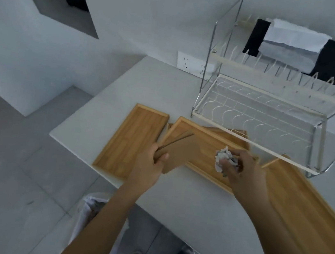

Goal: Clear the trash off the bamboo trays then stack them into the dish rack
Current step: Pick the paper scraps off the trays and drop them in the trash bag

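On the tabletop (183,204), the dish rack (258,118) stands at the back right, with three bamboo trays before it: one (130,141) at left, one (201,153) in the middle partly under the rack, one (308,222) at right.

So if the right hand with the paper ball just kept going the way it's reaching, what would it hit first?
Probably the front edge of the dish rack, just beyond the right hand and its paper ball, though depth is hard to judge here.
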